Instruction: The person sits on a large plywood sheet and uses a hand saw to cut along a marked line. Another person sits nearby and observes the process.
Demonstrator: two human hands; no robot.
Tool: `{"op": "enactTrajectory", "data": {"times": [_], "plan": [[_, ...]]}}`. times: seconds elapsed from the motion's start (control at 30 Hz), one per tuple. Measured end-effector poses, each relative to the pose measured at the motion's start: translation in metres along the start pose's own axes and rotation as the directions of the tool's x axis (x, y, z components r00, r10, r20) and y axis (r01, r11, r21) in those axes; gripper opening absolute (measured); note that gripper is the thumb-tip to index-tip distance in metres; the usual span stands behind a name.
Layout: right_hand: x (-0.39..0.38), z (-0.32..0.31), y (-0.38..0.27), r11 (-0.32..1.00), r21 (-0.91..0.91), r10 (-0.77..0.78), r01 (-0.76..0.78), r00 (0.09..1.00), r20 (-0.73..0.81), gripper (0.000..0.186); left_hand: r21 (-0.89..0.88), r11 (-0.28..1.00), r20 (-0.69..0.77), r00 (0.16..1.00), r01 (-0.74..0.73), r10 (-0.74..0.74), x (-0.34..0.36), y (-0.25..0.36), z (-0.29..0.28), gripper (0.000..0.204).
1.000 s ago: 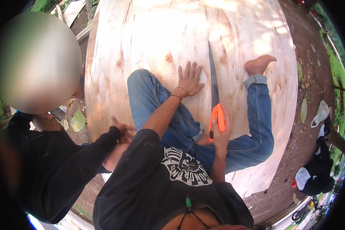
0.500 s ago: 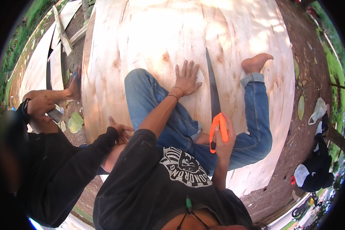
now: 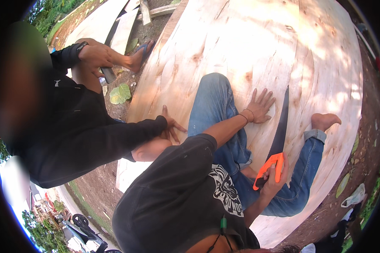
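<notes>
A pale plywood sheet point(image 3: 240, 38) lies under me, with my jeans-covered legs and bare foot resting on it. My left hand point(image 3: 260, 107) presses flat on the wood, fingers spread, to the left of the saw's blade. In my right hand point(image 3: 278, 175) is the orange handle of a handsaw point(image 3: 278, 137), fingers wrapped round it. Its long dark blade points away from me over the sheet. Whether the teeth sit in the wood I cannot tell.
Close on my left squats a person in a black sleeve point(image 3: 126, 135), one hand point(image 3: 171, 125) on the sheet's edge and a dark object point(image 3: 108, 75) in the other. Wood offcuts point(image 3: 126, 33) lie at the far left. A motorbike point(image 3: 84, 232) stands behind, at lower left.
My view has swung to the left, so the scene sits further right and lower. The saw's handle and blade appear tilted more; both hands keep their places on wood and handle.
</notes>
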State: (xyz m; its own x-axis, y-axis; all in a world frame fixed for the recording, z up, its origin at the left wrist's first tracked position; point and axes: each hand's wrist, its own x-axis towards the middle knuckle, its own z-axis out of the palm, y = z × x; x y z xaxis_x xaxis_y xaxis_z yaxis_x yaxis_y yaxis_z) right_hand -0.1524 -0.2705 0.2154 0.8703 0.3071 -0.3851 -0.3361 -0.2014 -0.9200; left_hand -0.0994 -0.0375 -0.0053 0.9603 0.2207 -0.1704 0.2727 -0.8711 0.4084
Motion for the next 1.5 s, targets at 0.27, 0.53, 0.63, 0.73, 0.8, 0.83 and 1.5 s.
{"op": "enactTrajectory", "data": {"times": [0.27, 0.53, 0.63, 0.73, 0.8, 0.83, 1.5], "plan": [[0.014, 0.000, 0.001, 0.999, -0.029, -0.022, 0.023, 0.999, 0.036, 0.049, -0.051, 0.999, 0.000, 1.000, 0.001, -0.001, 0.000, 0.002, -0.005, 0.097], [0.014, 0.011, 0.001, 1.000, -0.017, -0.012, 0.012, 1.000, 0.008, 0.051, -0.027, 0.999, 0.063, 0.997, 0.036, -0.034, 0.001, 0.004, -0.013, 0.097], [0.004, 0.002, -0.002, 1.000, -0.026, -0.003, 0.004, 1.000, 0.015, 0.051, -0.011, 0.999, 0.076, 0.996, 0.041, -0.040, 0.001, 0.006, -0.013, 0.096], [-0.008, -0.004, -0.007, 0.998, -0.032, -0.047, 0.048, 0.999, 0.012, 0.051, -0.023, 0.999, 0.081, 0.996, 0.039, -0.037, 0.003, 0.007, -0.011, 0.095], [-0.011, -0.008, -0.008, 0.995, -0.083, -0.049, 0.048, 0.999, -0.014, 0.052, -0.037, 0.999, 0.022, 1.000, 0.020, -0.020, 0.003, 0.011, -0.009, 0.092], [-0.007, -0.008, -0.008, 0.994, -0.099, -0.047, 0.048, 0.999, 0.015, 0.052, -0.025, 0.999, 0.001, 0.999, 0.035, -0.035, -0.002, 0.003, -0.011, 0.092], [0.000, -0.009, 0.000, 0.994, -0.093, -0.055, 0.058, 0.998, 0.028, 0.052, 0.027, 0.999, 0.088, 0.996, 0.023, -0.026, 0.002, 0.005, -0.015, 0.094]]}}
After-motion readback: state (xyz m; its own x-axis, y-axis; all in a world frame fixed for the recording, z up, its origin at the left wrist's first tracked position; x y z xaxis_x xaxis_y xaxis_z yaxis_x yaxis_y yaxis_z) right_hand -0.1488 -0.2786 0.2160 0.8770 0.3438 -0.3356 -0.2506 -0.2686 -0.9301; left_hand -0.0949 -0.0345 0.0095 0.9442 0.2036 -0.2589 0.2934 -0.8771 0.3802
